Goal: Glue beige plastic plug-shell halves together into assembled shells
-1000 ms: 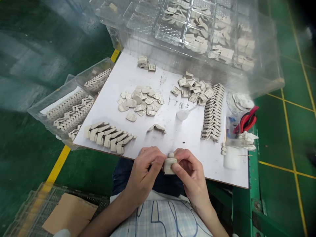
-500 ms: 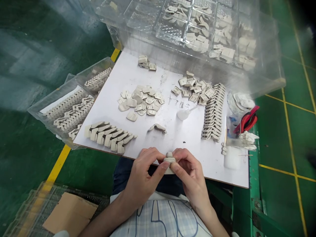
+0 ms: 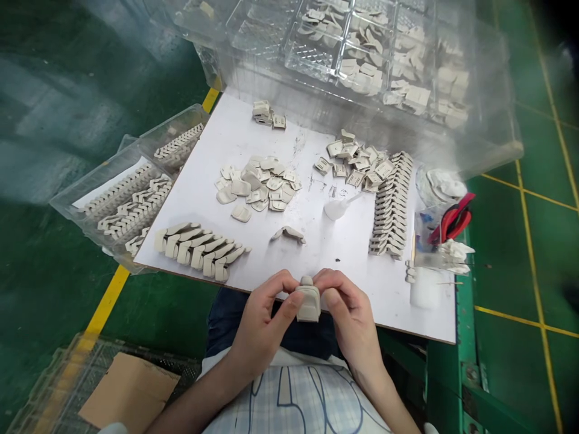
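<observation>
Both my hands hold one small beige plastic part at the near edge of the white board. My left hand pinches its left side with thumb and fingers closed. My right hand pinches its right side the same way. Just beyond the hands lies a single beige piece. A row of joined beige parts lies to the left. A loose pile of flat beige pieces is at the board's middle.
A long stack of beige parts and a loose pile lie right of centre. A clear tray with rows of parts stands left. A clear compartment box sits behind. Red-handled pliers sit in a clear cup at the right.
The part has been turned in my fingers, so its broad face now shows toward me. Both hands stayed at the board's near edge.
</observation>
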`<state>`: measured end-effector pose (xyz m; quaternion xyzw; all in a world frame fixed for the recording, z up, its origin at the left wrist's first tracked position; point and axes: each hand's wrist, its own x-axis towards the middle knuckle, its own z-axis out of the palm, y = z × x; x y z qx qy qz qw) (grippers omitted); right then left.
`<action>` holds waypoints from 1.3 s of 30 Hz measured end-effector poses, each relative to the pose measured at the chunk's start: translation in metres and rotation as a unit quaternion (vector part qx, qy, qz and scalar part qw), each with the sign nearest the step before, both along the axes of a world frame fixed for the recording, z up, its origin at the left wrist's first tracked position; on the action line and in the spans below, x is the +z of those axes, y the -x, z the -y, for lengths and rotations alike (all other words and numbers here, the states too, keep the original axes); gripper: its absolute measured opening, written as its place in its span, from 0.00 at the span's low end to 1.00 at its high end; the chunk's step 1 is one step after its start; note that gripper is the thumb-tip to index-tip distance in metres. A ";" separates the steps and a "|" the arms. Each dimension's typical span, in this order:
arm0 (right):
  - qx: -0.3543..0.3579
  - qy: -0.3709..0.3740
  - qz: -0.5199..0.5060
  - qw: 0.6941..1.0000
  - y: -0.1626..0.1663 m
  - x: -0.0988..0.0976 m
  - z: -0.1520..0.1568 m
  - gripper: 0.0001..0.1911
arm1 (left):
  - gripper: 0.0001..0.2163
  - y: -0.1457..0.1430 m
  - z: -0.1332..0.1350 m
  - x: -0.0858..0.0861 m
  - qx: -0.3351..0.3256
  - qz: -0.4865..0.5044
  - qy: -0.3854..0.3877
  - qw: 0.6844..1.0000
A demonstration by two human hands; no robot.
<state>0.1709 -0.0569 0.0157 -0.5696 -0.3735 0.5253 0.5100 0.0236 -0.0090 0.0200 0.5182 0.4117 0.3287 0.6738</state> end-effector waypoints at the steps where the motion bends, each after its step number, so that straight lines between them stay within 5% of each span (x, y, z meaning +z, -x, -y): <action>1: -0.007 -0.012 0.005 1.000 -0.001 0.000 0.001 0.15 | 0.18 0.000 0.000 -0.001 -0.003 0.019 0.030 0.999; 8: 0.020 -0.064 0.067 0.995 0.000 0.002 0.012 0.10 | 0.18 0.004 0.000 -0.009 0.019 0.090 0.103 0.990; 13: 0.013 -0.026 -0.047 0.998 0.006 -0.005 0.009 0.08 | 0.16 0.007 -0.001 -0.012 0.023 0.122 0.063 0.990; 18: 0.045 -0.004 -0.087 0.995 0.008 -0.010 0.004 0.11 | 0.25 0.012 -0.004 -0.017 -0.042 0.147 0.114 0.982; 23: 0.002 -0.050 0.158 0.986 -0.004 -0.007 -0.007 0.07 | 0.23 0.015 -0.002 -0.021 0.070 0.172 0.175 0.967; 30: -0.043 -0.159 0.405 0.899 -0.017 0.018 -0.057 0.04 | 0.26 0.014 0.000 -0.027 0.162 0.159 0.256 0.940; 32: -0.061 -0.183 0.436 0.879 -0.019 0.024 -0.068 0.04 | 0.26 0.015 0.000 -0.029 0.174 0.168 0.269 0.933; 37: -0.251 -0.230 0.401 0.850 -0.060 0.039 -0.092 0.05 | 0.28 0.018 -0.001 -0.032 0.182 0.168 0.301 0.921; 39: -0.241 -0.222 0.426 0.843 -0.085 0.047 -0.111 0.07 | 0.28 0.018 -0.002 -0.033 0.180 0.163 0.308 0.920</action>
